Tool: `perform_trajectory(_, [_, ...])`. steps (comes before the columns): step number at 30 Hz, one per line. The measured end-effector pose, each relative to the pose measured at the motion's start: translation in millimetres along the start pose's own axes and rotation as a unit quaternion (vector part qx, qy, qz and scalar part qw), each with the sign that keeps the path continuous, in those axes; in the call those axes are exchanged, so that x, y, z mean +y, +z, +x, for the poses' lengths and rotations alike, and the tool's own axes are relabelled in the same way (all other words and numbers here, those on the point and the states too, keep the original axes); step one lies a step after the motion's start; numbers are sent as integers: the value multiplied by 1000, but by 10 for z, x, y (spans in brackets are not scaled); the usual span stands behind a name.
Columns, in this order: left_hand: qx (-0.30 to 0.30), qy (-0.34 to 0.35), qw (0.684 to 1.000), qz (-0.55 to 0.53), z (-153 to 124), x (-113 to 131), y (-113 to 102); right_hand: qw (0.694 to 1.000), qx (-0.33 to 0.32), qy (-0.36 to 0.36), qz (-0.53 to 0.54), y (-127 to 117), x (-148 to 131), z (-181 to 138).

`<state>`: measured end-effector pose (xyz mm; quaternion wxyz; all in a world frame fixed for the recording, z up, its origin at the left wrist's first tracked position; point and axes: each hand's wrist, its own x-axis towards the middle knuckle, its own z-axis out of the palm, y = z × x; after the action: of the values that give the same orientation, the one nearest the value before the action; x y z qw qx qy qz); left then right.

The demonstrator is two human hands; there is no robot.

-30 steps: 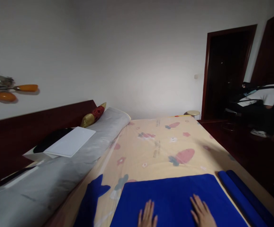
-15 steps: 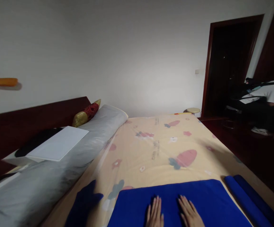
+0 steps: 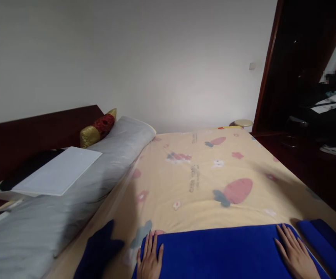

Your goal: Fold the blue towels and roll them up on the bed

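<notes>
A blue cloth [image 3: 214, 250] is spread flat on the bed at the bottom of the view. My left hand [image 3: 150, 257] lies palm down on its far left corner, fingers stretched out. On the far right corner rests my right hand [image 3: 295, 250], also flat with the fingers extended. Neither hand grips anything. To the right of the cloth lies a folded or rolled blue cloth [image 3: 324, 240]. Another dark blue piece of fabric [image 3: 98, 248] sits on the sheet left of my left hand.
The bed has a yellow sheet [image 3: 179, 217] with a strawberry print. Along its left side lie a grey bolster [image 3: 112, 162], a white board [image 3: 59, 170] and a red-and-gold cushion [image 3: 98, 128] against the dark headboard [image 3: 40, 128]. A round stool [image 3: 242, 123] and a person [image 3: 330, 116] are at right.
My hands have slid apart from the middle of the blue cloth, the left to its left corner and the right to its right corner. The view has shifted slightly.
</notes>
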<state>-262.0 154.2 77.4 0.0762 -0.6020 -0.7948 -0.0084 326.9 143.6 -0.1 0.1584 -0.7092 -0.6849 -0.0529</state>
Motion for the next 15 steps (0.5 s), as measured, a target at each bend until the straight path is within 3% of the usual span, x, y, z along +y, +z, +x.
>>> perform_trajectory(4, [10, -1, 1000, 23, -9, 54, 30, 998, 14, 53, -29, -79, -81, -13])
perform_trajectory(10, [-79, -15, 997, 20, 9, 141, -208, 997, -13, 79, -21, -193, -241, 124])
perform_trajectory(12, [-67, 2, 998, 9, -133, 262, -329, 998, -6, 63, -4, -285, -374, 45])
perform_trajectory(15, [-23, 107, 993, -38, -567, 460, -378, 998, -39, -22, 54, -459, -599, -317])
